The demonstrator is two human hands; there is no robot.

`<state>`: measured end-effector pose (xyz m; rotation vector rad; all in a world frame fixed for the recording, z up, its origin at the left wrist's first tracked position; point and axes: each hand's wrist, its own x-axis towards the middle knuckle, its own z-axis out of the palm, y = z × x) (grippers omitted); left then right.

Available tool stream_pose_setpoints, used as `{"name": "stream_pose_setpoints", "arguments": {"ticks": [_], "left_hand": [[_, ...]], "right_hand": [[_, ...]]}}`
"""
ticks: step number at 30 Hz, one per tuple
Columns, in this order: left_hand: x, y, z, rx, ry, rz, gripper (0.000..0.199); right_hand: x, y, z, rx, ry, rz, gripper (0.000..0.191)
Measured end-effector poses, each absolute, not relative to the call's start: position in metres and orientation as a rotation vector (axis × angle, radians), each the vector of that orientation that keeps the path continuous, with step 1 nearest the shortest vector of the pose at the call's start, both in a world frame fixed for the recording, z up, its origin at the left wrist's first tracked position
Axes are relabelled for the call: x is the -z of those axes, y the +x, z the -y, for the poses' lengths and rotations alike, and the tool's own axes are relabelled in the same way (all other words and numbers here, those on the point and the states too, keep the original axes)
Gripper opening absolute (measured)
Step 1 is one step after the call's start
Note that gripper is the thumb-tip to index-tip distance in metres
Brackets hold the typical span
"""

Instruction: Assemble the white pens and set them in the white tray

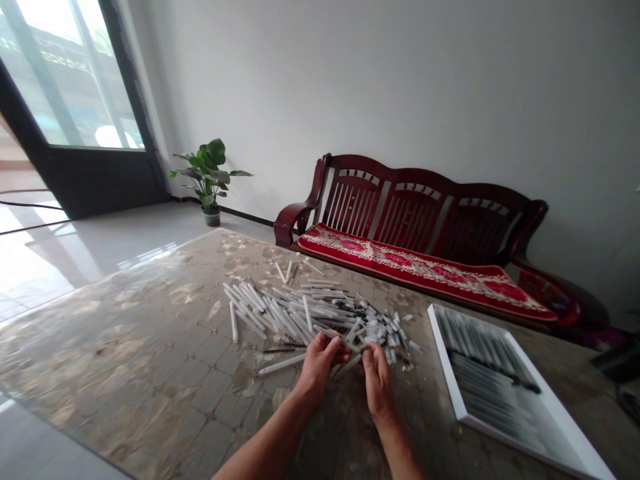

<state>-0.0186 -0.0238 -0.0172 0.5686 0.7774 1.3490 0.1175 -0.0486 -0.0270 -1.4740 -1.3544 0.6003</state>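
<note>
- your left hand (320, 363): closed, fingers curled around a white plastic tube (345, 341), at the near edge of the heap
- your right hand (379, 383): half closed, fingertips bunched beside the far end of that tube; you cannot tell from this view whether they grip it
- heap of white plastic tubes (305, 313): loose and crossing one another, on the tabletop directly in front of your hands, with small clear and dark pieces massed at its right end (377, 331)
- single long tube (281, 364): lies apart from the heap, just left of your left hand
- white-framed tray (444, 360): right of your hands, well filled with rows of tubes, blurred
- glass-topped table (125, 347): patterned stone-like surface, bears all of the above
- dark red wooden bench (425, 193): beyond the table, against the wall, with a red patterned cushion (400, 263)
- potted plant (207, 177): on the floor by the glass door (65, 73)
</note>
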Motion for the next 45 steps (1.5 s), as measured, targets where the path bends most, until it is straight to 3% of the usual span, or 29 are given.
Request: {"name": "stream_pose_setpoints", "arguments": {"ticks": [8, 13, 18, 37, 40, 45], "left_hand": [[0.0158, -0.0186, 0.0263, -1.320, 0.618, -0.773, 0.045], [0.0164, -0.0184, 0.0257, -1.325, 0.601, -0.771, 0.045], [0.0181, -0.0171, 0.0249, -1.313, 0.616, -0.761, 0.046], [0.0149, -0.0173, 0.0274, -1.287, 0.702, -0.744, 0.045], [0.0146, -0.0160, 0.0286, -1.288, 0.782, -0.804, 0.040], [0.0187, -0.0201, 0.0336, -1.409, 1.115, -1.090, 0.016]], "right_hand": [[0.0304, 0.1192, 0.0474, -0.594, -1.531, 1.331, 0.055], [0.0306, 0.1183, 0.0472, -0.570, -1.490, 1.364, 0.048], [0.0301, 0.1179, 0.0470, -0.572, -1.525, 1.332, 0.058], [0.0331, 0.1163, 0.0479, -0.680, -1.484, 1.302, 0.056], [0.0362, 0.1167, 0.0487, -0.764, -1.458, 1.196, 0.056], [0.0352, 0.1205, 0.0534, -0.582, -1.464, 1.098, 0.056]]}}
